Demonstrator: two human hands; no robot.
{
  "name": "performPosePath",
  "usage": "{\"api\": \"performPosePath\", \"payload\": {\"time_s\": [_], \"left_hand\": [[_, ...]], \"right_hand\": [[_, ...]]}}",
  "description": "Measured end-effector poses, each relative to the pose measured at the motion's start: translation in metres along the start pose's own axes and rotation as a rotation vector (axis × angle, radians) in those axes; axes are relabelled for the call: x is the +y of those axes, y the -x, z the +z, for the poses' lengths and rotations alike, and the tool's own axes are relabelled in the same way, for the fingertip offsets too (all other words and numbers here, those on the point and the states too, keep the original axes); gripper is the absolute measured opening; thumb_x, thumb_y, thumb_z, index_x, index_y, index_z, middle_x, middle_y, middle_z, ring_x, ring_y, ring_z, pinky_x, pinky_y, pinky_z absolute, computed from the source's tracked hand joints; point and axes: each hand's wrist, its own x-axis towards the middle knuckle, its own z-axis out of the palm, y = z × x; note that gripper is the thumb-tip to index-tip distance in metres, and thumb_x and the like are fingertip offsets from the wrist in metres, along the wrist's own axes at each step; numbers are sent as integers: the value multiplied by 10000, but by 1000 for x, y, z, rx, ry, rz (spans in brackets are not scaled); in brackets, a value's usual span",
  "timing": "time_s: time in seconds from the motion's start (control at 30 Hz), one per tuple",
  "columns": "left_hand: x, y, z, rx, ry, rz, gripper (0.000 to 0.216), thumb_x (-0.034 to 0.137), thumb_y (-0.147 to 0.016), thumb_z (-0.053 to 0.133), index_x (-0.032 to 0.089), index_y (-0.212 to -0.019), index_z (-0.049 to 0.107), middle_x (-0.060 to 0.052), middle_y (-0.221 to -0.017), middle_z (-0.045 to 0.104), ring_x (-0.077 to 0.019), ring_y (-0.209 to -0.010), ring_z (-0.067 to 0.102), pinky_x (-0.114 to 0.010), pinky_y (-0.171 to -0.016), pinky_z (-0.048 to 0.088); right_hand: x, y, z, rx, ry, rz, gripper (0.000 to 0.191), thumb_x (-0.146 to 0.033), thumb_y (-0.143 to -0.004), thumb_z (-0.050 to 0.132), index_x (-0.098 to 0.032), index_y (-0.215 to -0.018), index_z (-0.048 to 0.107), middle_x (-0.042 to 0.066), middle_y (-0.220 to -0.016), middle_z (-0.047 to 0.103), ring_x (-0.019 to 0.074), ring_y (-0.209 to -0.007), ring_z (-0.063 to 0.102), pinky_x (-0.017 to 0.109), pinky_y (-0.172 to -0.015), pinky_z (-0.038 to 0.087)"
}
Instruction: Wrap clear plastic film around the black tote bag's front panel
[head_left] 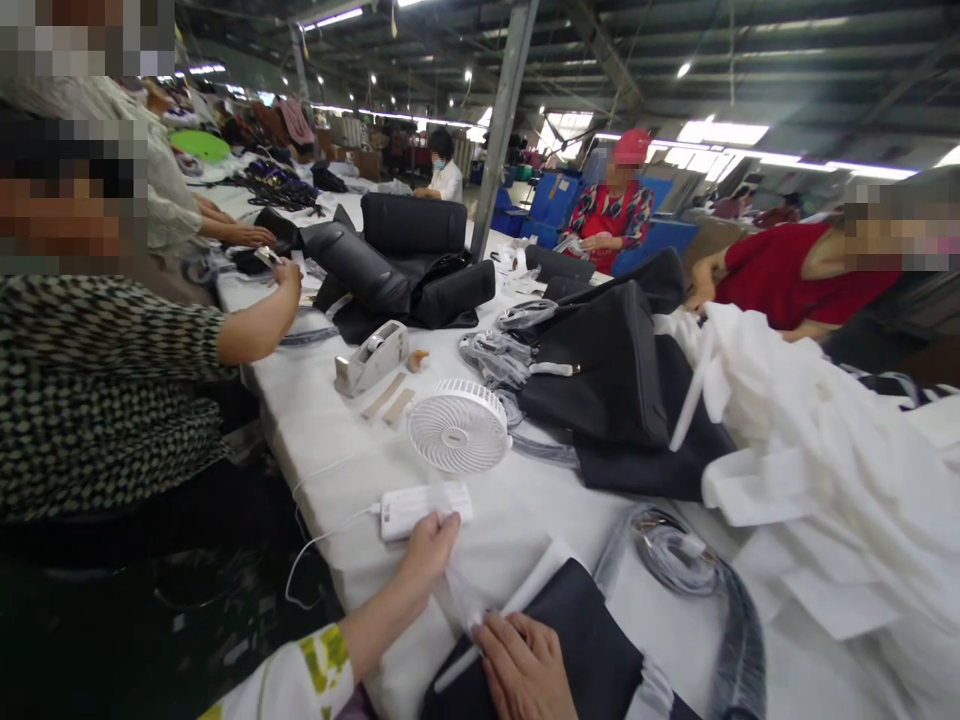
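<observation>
My left hand is closed, thumb against fingers, on a clear plastic strip. The strip runs down to the fingertips of my right hand, which bend over it on a black bag; the right thumb is hidden. White padding shows along the bag's upper edge. Just beyond my left hand lies a white power bank with a cable plugged in. A plastic-wrapped strap lies coiled to the right of the bag.
A white fan and a tape dispenser stand ahead on the white-covered table. More black bags are piled beyond, with white wrapping heaped at right. Co-workers stand along both sides; one patterned sleeve is at left.
</observation>
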Motion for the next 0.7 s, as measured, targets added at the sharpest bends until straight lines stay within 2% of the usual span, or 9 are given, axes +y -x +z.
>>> {"api": "performPosePath", "payload": {"time_s": [0.13,0.27,0.33,0.4,0.5,0.53,0.6,0.63,0.7], "left_hand": [[14,-20,-8,172,2,130,316,489,-763,535,222,-598,496,17,-587,513,-196,-667,491,-297,-640,352],[19,-32,-22,287,77,115,425,532,-852,426,221,-570,494,6,-550,503,-197,-616,492,-311,-648,371],[23,-34,-26,255,157,70,493,587,-870,380,196,-630,562,-26,-596,575,-203,-613,536,-318,-652,405],[27,-29,-27,166,262,17,586,659,-871,335,161,-829,642,-71,-708,656,-221,-677,606,-333,-689,453],[25,-5,-21,-3,402,-56,694,753,-830,391,169,-1148,589,-101,-898,701,-228,-865,657,-348,-809,489],[20,7,-18,-53,424,-85,697,755,-780,509,176,-1159,582,-97,-925,699,-225,-895,655,-342,-827,489],[6,33,-9,-128,425,-157,690,666,-600,781,154,-1035,625,-83,-870,691,-228,-837,652,-324,-766,495],[-3,44,-4,-152,414,-191,668,610,-520,856,134,-939,643,-74,-803,680,-225,-772,644,-315,-710,490],[-19,59,7,-163,400,-230,624,593,-482,880,110,-803,649,-72,-714,665,-220,-697,629,-308,-648,470]], "right_hand": [[1,1,1,16,30,-26,284,-123,-926,422,-169,-1129,616,19,-1062,698,187,-931,554,314,-798,388],[0,3,0,-1,6,-3,297,-110,-928,424,-169,-1154,607,21,-1098,689,192,-961,546,320,-820,383],[-1,3,-2,-21,-18,15,299,-115,-932,430,-168,-1172,599,25,-1138,678,196,-988,538,323,-835,383],[-2,2,-3,-29,-28,24,304,-120,-935,432,-165,-1188,593,29,-1165,669,200,-1003,533,325,-839,387],[-2,1,-4,-18,-24,22,314,-115,-934,427,-165,-1198,590,28,-1176,669,200,-1004,535,327,-830,396],[-2,1,-4,-21,-23,21,318,-115,-933,431,-166,-1205,587,27,-1182,668,199,-1005,536,326,-828,399],[-2,1,-4,-39,-28,25,327,-117,-928,447,-169,-1223,578,25,-1200,663,197,-1010,537,326,-830,406],[-3,2,-4,-45,-32,29,332,-117,-926,454,-170,-1231,573,24,-1206,662,196,-1012,538,325,-832,408],[-3,2,-5,-50,-41,33,339,-116,-924,460,-172,-1241,565,23,-1204,663,195,-1010,537,325,-834,411]]}}
